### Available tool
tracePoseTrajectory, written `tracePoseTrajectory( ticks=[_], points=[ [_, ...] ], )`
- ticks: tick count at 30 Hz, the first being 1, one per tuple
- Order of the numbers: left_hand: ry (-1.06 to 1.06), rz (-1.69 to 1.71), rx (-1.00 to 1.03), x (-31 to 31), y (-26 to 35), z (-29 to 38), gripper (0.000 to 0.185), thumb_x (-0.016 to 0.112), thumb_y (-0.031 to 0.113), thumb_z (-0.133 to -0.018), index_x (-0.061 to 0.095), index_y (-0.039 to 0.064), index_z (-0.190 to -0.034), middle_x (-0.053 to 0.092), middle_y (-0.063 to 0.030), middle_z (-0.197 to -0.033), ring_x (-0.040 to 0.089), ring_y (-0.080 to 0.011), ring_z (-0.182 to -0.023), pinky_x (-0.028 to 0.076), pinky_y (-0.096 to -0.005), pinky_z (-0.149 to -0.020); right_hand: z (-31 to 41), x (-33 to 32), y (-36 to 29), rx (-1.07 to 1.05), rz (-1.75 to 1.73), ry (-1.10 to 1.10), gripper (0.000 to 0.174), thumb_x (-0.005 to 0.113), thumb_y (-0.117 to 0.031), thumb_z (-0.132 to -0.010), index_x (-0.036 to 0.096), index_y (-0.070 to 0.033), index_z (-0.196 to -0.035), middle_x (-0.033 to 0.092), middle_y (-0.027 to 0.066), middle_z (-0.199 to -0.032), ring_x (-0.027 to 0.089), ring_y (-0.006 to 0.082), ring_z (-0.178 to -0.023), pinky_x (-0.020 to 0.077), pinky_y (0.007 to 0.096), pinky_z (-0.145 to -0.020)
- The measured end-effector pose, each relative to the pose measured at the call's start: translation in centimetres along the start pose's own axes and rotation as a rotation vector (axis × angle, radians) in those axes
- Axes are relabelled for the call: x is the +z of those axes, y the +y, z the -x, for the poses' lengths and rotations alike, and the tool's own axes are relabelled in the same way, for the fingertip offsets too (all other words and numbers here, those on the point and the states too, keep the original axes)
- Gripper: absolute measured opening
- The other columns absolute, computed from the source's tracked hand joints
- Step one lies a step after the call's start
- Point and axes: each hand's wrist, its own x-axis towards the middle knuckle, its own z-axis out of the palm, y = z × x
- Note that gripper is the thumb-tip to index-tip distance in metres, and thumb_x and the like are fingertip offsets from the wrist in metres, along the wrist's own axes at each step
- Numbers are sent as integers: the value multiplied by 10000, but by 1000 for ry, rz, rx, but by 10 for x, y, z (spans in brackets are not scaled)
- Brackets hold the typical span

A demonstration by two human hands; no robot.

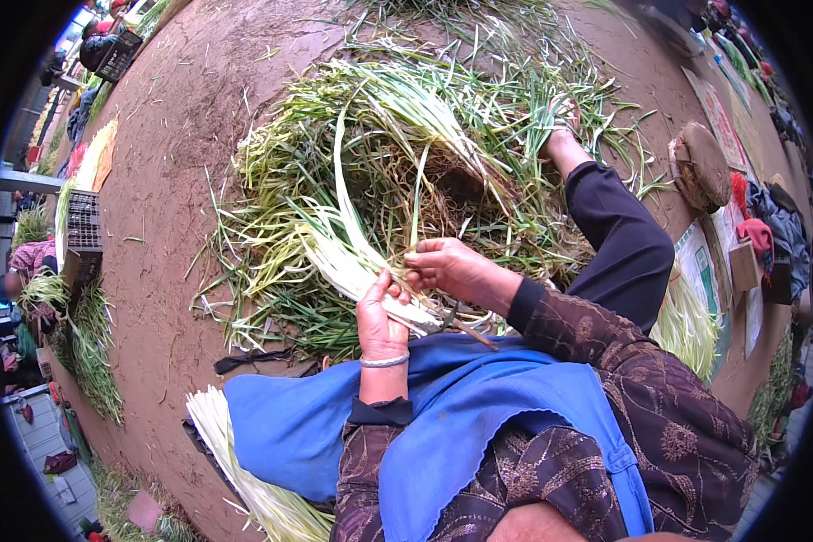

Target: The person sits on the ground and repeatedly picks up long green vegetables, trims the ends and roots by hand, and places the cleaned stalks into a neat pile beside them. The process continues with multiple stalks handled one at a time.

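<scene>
My left hand is closed around the pale lower stalks of a bunch of leafy green-white stalks, whose tops fan out up and to the left. Just right of it, my right hand pinches a thin green leaf between thumb and fingers, close to the bunch. Beyond both hands lies a large heap of green leaves and stalks with brown roots. A thin brown stick-like piece lies over the blue apron below my right hand.
Pale trimmed stalks lie at the lower left, and another pale bundle at the right. A black plastic crate stands at the left near a person. A round brown object sits on the muddy ground at the right.
</scene>
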Motion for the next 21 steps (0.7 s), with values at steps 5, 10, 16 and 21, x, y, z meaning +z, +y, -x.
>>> tracePoseTrajectory(
  ticks=[5,10,16,21],
  points=[
    [-12,126,78,-1,23,-4,84,579,56,-929,563,-13,-975,559,-42,-715,493,-92,-569,431,-239,-490,71,-63,-36,144,858,-328,195,698,-201,-872,669,-7,-871,662,35,-799,627,101,-781,522,302,-741],
    [45,6,219,6,34,-3,66,608,-5,-893,580,-21,-950,582,-59,-727,512,-101,-550,440,-255,-468,106,-130,-67,505,2212,-146,180,655,-164,-766,697,-6,-844,683,157,-784,678,285,-773,529,393,-688],
    [47,-244,207,10,12,3,124,632,-17,-868,585,-19,-983,608,-72,-770,540,-110,-561,468,-260,-465,26,-58,-58,-366,1716,48,296,648,-235,-824,614,7,-991,657,197,-883,640,362,-871,504,447,-768],
    [32,-220,48,6,7,1,112,604,25,-895,581,-1,-1002,572,-26,-745,529,-98,-585,455,-247,-497,-48,14,-29,18,664,-29,273,683,-292,-887,664,-30,-961,592,1,-696,529,54,-555,422,217,-498]
  ],
)
